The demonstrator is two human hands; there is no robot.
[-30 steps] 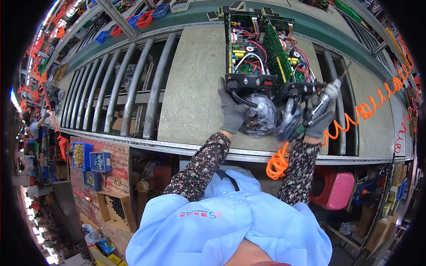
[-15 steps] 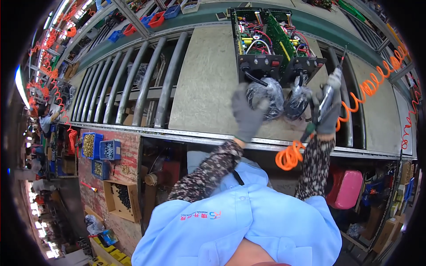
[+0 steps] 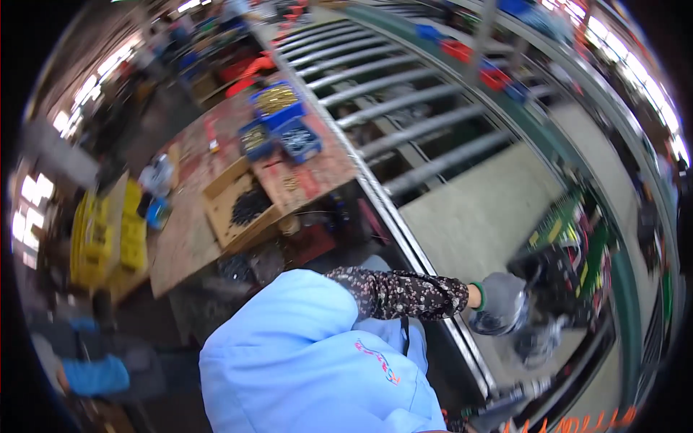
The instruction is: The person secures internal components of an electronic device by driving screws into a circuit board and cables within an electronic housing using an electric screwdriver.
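Observation:
My left hand [image 3: 503,297], in a grey glove, rests at a plastic-bagged cable bundle [image 3: 492,323] in front of two open-topped electronic units. Motion blur hides whether its fingers grip the bag. One unit [image 3: 556,225] shows a green circuit board and a black end panel; the other unit [image 3: 596,270] stands right beside it. A second bagged bundle [image 3: 538,345] lies close by on the board. Low in the picture, my right hand [image 3: 492,415] is partly cut off and closed round a power screwdriver [image 3: 530,390], which points away to the right.
A roller conveyor [image 3: 411,108] runs off to the far left. On a worn red side table [image 3: 191,155] sit blue bins of screws [image 3: 278,101] and a cardboard tray [image 3: 229,193] of black parts. Orange coiled hose [image 3: 585,422] shows at the bottom right. Yellow crates [image 3: 108,231] stand at left.
My view has swung to the left, bringing the side table and bins to the middle. The units now appear at the right, and the screwdriver hand has dropped to the lower edge.

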